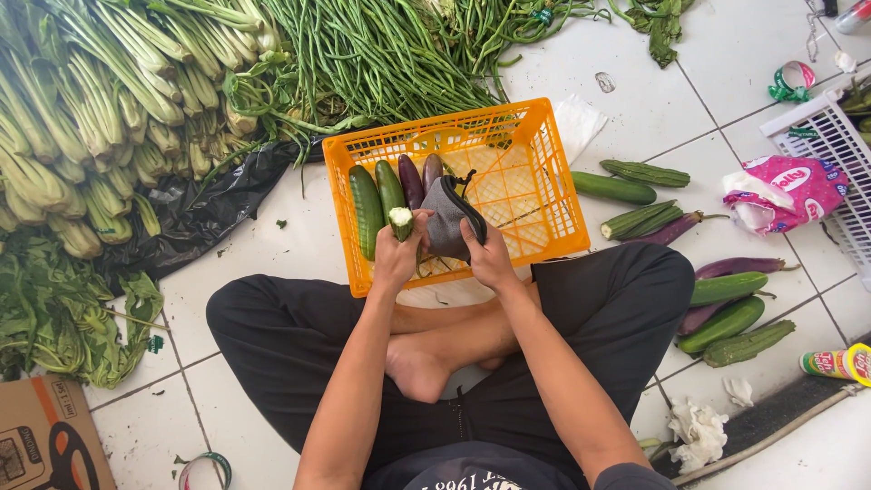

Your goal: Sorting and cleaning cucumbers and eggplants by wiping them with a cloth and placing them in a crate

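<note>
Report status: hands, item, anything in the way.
Left hand grips short green cucumber. Right hand holds grey fabric pouch against it. Both over orange plastic crate with cucumbers, eggplants inside. Nothing in the way.

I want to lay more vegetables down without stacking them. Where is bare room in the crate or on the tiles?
The orange crate is bare in its right half; cucumbers and eggplants fill the left. Bare tile lies between the crate and the black plastic sheet. The tiles right of the crate are crowded with loose vegetables.
</note>
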